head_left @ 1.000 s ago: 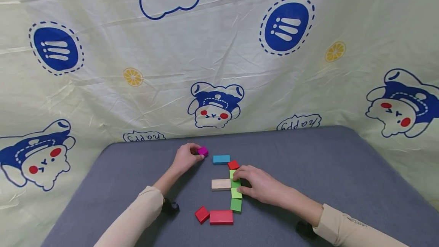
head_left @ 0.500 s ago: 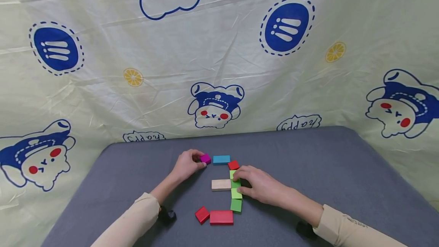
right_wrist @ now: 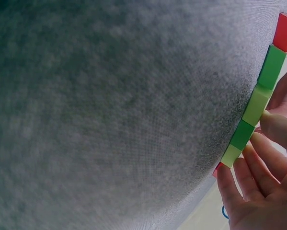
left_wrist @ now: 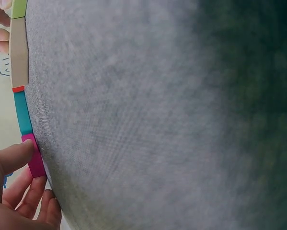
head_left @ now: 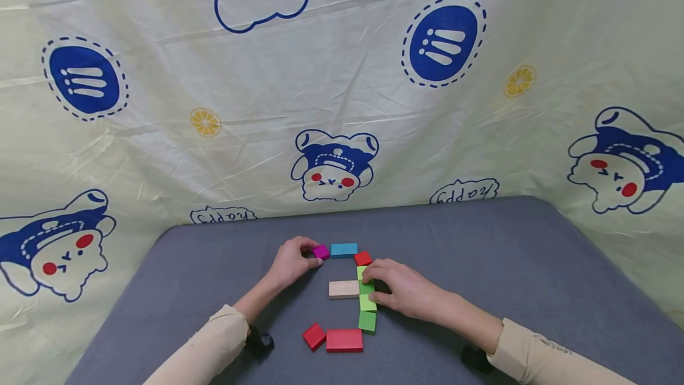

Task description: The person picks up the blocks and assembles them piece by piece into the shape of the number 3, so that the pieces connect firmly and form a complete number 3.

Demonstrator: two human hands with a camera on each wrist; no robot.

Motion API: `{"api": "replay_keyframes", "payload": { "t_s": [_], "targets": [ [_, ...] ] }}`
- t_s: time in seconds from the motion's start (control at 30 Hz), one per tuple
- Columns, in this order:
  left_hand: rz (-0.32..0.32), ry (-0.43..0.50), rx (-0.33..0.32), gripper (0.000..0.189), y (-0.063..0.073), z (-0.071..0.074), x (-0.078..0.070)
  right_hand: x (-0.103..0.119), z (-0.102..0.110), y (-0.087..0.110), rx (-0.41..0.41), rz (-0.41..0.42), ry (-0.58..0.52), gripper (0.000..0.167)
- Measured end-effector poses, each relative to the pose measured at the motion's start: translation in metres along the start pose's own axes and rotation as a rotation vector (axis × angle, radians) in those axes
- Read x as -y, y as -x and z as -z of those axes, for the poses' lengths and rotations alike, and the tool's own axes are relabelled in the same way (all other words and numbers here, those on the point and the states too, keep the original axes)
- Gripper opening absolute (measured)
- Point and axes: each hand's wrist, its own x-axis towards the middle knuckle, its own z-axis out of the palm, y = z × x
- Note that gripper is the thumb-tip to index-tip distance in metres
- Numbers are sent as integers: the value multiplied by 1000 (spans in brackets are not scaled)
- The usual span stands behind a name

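My left hand (head_left: 291,263) pinches a magenta block (head_left: 321,252) between thumb and fingertips, at the left end of a blue block (head_left: 344,250). In the left wrist view the magenta block (left_wrist: 34,155) lines up with the teal-blue block (left_wrist: 23,112). A small red block (head_left: 363,258) sits at the blue block's right end. My right hand (head_left: 403,287) rests its fingertips on a column of light and dark green blocks (head_left: 367,302). In the right wrist view, the thumb touches a light green block (right_wrist: 256,105) and the other fingers lie along the column.
A plain wooden block (head_left: 344,290) extends left from the green column. Below lie a long red block (head_left: 344,340) and a tilted red cube (head_left: 314,336). All lie on a grey table (head_left: 481,254), with a printed curtain (head_left: 342,76) behind.
My left hand has brought the magenta block right and toward me, up to the blue block's left end. The right hand has stayed on the green column.
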Motion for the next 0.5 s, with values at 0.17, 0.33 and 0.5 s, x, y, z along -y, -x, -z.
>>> {"api": "replay_keyframes", "payload": {
  "t_s": [0.17,0.33,0.5],
  "targets": [
    [-27,-8,5,29,-1,-1,-1,-1,0,0,-6,-5,5,27],
    [-36,-2,14,30,-1,-1,-1,0,1,1,-9,-2,8,27],
    [-39,2,15,30,-1,-1,-1,1,2,1,-1,6,6,27]
  ]
}}
